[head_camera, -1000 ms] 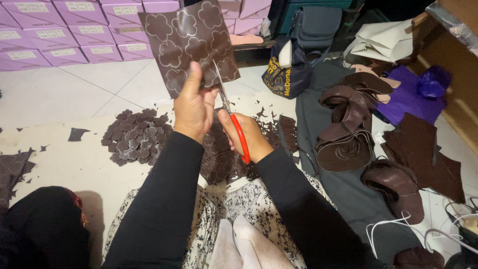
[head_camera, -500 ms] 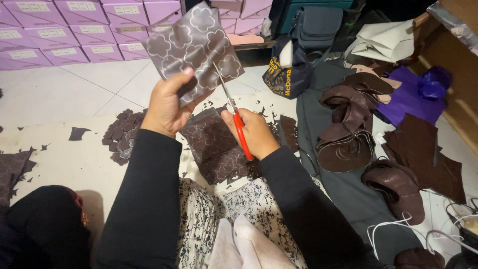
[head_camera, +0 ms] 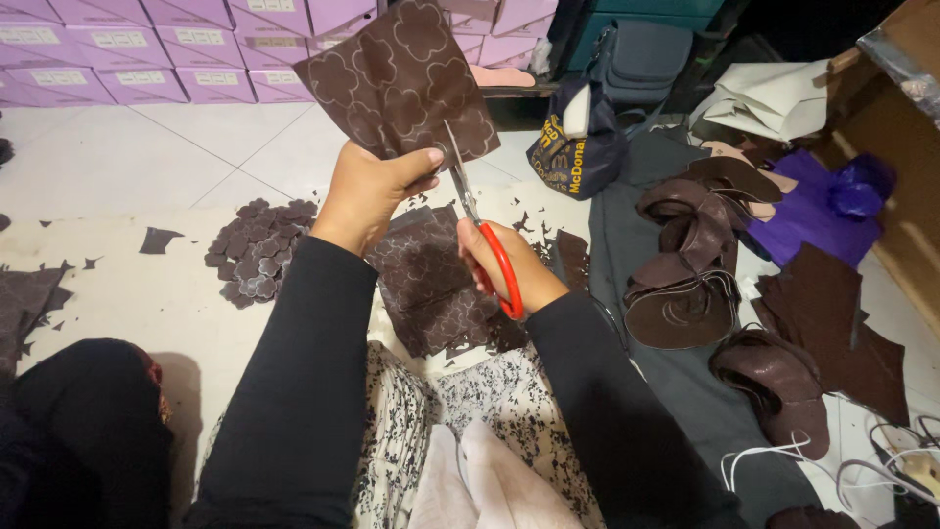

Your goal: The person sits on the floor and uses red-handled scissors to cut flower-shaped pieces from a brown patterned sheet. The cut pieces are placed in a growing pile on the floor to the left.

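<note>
Sheet: brown sheet (head_camera: 397, 78) marked with flower outlines, held up in the air above the floor, tilted, its lower edge at the left thumb.
Boxes: rows of lilac boxes (head_camera: 147, 59) stacked at far left and along the top, behind the sheet.
Scraps: dark offcuts (head_camera: 29, 299) on the pale mat at the left edge.
Pile: heap of cut brown flower pieces (head_camera: 257, 260) on the floor, left of the left forearm.
Left hand: left hand (head_camera: 370, 191) raised, grip clenched on the sheet's lower edge, thumb on the near face.
Stack: more brown marked sheets (head_camera: 431, 294) lying on the floor under and between the two forearms.
Scissors: scissors (head_camera: 480, 235) with red handles, blades pointing up, meeting the sheet's lower edge just beside the left thumb; whether the blades are parted I cannot tell.
Right hand: right hand (head_camera: 509, 269) below the sheet, grip closed around the red handles.
Bag: dark bag (head_camera: 573, 152) standing right of the sheet.
Shoes: brown shoe uppers (head_camera: 690, 264) lying in a line on a grey cloth (head_camera: 627, 225) at right.
Purple cloth: purple cloth (head_camera: 813, 206) at far right, beside a wooden frame (head_camera: 896, 147).
</note>
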Demonstrator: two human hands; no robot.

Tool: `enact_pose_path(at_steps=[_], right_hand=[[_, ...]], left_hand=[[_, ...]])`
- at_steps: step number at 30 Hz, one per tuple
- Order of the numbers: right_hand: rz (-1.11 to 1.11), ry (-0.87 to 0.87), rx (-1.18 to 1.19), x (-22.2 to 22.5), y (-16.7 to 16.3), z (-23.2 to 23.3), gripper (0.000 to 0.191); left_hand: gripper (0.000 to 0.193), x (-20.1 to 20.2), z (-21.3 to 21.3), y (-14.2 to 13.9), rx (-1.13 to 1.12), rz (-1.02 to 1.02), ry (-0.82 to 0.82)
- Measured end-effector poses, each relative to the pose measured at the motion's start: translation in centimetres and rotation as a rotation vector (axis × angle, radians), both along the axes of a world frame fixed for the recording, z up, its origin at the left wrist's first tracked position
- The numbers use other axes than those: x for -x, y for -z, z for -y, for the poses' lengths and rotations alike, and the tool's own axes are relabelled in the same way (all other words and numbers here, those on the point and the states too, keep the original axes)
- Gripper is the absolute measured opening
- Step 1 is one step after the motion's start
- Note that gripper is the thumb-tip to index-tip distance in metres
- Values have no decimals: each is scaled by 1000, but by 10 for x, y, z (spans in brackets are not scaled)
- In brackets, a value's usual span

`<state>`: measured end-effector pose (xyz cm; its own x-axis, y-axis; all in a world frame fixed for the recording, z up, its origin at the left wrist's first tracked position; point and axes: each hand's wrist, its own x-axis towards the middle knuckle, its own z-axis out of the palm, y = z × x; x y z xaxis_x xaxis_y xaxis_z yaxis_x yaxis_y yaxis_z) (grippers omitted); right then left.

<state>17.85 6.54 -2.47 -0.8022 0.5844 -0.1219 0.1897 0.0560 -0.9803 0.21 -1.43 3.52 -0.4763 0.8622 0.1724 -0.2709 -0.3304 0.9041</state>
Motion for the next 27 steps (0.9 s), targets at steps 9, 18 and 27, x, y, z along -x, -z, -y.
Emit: enact_pose_path(at_steps=[9, 18, 27], right_hand=[[2, -52, -109, -4, 6, -6, 53], [24, 48, -208, -2, 0, 0, 57], [29, 88, -387, 3, -7, 3, 61]], left_hand=[[29, 4, -2, 5, 80, -109, -56], [30, 1, -4, 4, 50, -66, -97], [31, 5, 2, 1, 43, -49, -84]])
